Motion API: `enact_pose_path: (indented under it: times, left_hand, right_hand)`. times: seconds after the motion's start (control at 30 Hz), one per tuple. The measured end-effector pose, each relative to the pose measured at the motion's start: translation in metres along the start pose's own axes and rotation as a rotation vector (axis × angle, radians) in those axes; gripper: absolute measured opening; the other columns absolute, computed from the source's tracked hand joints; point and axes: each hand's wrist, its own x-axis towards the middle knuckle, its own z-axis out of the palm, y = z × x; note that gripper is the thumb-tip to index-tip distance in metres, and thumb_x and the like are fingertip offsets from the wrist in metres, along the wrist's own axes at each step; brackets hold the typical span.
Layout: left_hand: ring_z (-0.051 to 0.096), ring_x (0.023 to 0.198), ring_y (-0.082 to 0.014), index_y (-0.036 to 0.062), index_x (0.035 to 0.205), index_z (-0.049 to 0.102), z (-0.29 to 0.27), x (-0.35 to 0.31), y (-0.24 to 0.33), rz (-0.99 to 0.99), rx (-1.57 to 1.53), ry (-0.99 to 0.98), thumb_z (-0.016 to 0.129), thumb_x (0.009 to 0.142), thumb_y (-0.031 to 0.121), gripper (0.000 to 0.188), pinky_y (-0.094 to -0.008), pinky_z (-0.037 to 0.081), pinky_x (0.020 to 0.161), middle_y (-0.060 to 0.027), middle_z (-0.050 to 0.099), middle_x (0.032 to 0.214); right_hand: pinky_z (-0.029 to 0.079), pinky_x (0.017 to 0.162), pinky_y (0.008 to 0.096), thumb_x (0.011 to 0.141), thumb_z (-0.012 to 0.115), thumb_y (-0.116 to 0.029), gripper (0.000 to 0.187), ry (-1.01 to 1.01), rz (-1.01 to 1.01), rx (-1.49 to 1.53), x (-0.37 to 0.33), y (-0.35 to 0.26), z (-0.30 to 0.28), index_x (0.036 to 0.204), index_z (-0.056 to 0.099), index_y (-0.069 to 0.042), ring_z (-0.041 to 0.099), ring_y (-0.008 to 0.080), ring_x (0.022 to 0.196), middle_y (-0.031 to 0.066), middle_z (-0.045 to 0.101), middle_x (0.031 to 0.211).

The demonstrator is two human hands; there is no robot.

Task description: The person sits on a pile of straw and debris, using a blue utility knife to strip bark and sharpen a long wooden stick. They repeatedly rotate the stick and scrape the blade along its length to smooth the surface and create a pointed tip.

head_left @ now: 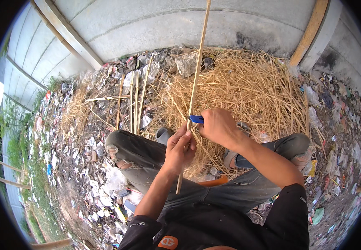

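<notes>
My left hand (179, 151) grips a long stick (195, 83) pointing up toward the concrete wall (147, 29); my right hand (218, 127) clasps a blue knife (196, 119) against it, above straw (247, 87).

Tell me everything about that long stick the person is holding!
The long stick is a thin, flat, pale yellow strip, likely split bamboo. It stands nearly upright, running from the picture's top edge down to the lap. The left hand grips its lower part. The right hand presses a small blue tool against its side, just above. Behind it lie a heap of dry straw-like shavings and a grey concrete wall.
</notes>
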Motion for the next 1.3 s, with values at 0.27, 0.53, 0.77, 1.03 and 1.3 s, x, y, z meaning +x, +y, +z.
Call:
enact_pose_path:
  times: [0.27,0.53,0.77,1.03,1.3]
  left_hand:
    - [0.040,0.046,-0.0034,0.0087,0.148,0.046,0.006,0.002,-0.015,0.038,0.108,0.094,0.049,0.105,0.015,0.043,-0.0193,0.029,0.042,0.0037,0.051,0.068]
    - [0.041,0.050,-0.0021,0.0007,0.149,0.042,0.004,-0.003,-0.014,0.060,0.296,0.133,0.052,0.105,0.016,0.048,-0.0201,0.030,0.044,0.0050,0.049,0.069]
    - [0.044,0.059,-0.0030,-0.0051,0.147,0.042,0.008,-0.019,-0.031,-0.019,0.395,0.063,0.056,0.101,0.011,0.051,-0.0202,0.034,0.050,0.0047,0.050,0.073]
    - [0.043,0.056,-0.0018,-0.0007,0.150,0.040,-0.010,-0.064,-0.069,-0.079,0.588,-0.089,0.056,0.101,0.010,0.053,-0.0194,0.033,0.049,0.0056,0.051,0.072]
    - [0.043,0.057,-0.0021,-0.0006,0.151,0.040,-0.054,-0.140,-0.066,-0.238,0.594,-0.116,0.060,0.099,0.012,0.056,-0.0190,0.034,0.051,0.0054,0.052,0.072]
  right_hand:
    - [0.054,0.050,0.0419,0.083,0.064,-0.009,0.012,0.084,-0.005,-0.149,0.005,0.019,0.021,0.072,0.067,-0.002,0.067,0.0281,0.053,0.0152,0.064,0.057]
    - [0.049,0.043,0.0371,0.086,0.058,-0.007,0.019,0.147,-0.073,-0.195,0.018,0.033,0.032,0.069,0.064,-0.003,0.063,0.0228,0.049,0.0115,0.060,0.053]
    - [0.045,0.041,0.0347,0.094,0.055,-0.010,0.024,0.050,0.280,-0.211,0.047,0.087,0.023,0.073,0.064,-0.002,0.054,0.0210,0.046,0.0111,0.060,0.060]
    - [0.048,0.051,0.0408,0.091,0.051,-0.006,0.025,0.288,0.580,-0.229,0.048,0.181,-0.026,0.074,0.068,-0.001,0.061,0.0229,0.055,0.0147,0.064,0.064]
    - [0.057,0.067,0.0475,0.093,0.051,-0.012,0.027,0.453,0.729,-0.299,0.030,0.253,-0.040,0.083,0.072,0.000,0.072,0.0370,0.077,0.0227,0.072,0.083]
